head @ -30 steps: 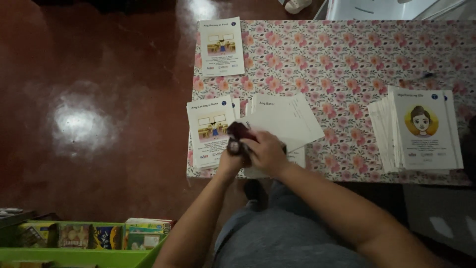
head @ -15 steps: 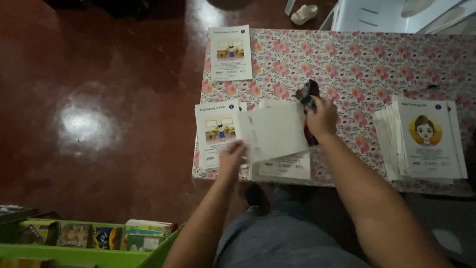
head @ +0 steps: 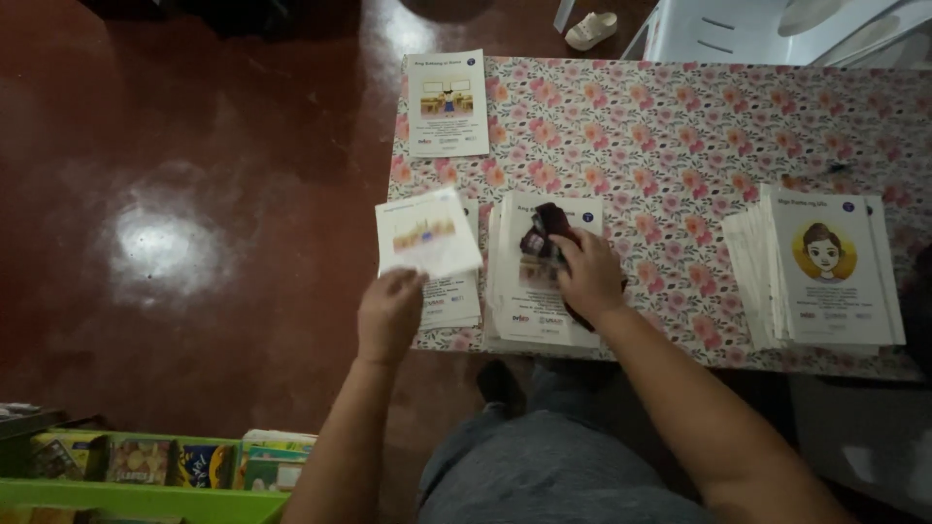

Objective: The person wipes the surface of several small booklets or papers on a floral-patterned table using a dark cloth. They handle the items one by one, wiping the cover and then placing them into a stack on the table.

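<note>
One table (head: 680, 126) under a pink flowered cloth fills the upper right of the view, and everything else is placed from it. At its right end lies a thick stack of booklets (head: 825, 267) with a cartoon face on the cover. At the middle of its near edge sits a second pile of booklets (head: 539, 311), long axis running from the near edge toward the far one. On the far left corner lies a single booklet (head: 447, 102), its long side also running away from the person.

Off the table's near left corner, low on the dark red floor, stands a green crate (head: 146, 475) of colourful books.

The right hand (head: 587, 277) rests on the middle pile, fingers curled closed around a dark red tool (head: 544, 233), too blurred to say what kind, whose long axis points up and left toward the table's far side.

The left hand (head: 388, 311) hangs just over the table's near left edge, fingertips pinching the lower edge of a thin booklet (head: 427, 233). That booklet is lifted above another lying on the cloth and tilted, its long axis roughly along the table's length, cover facing up.
</note>
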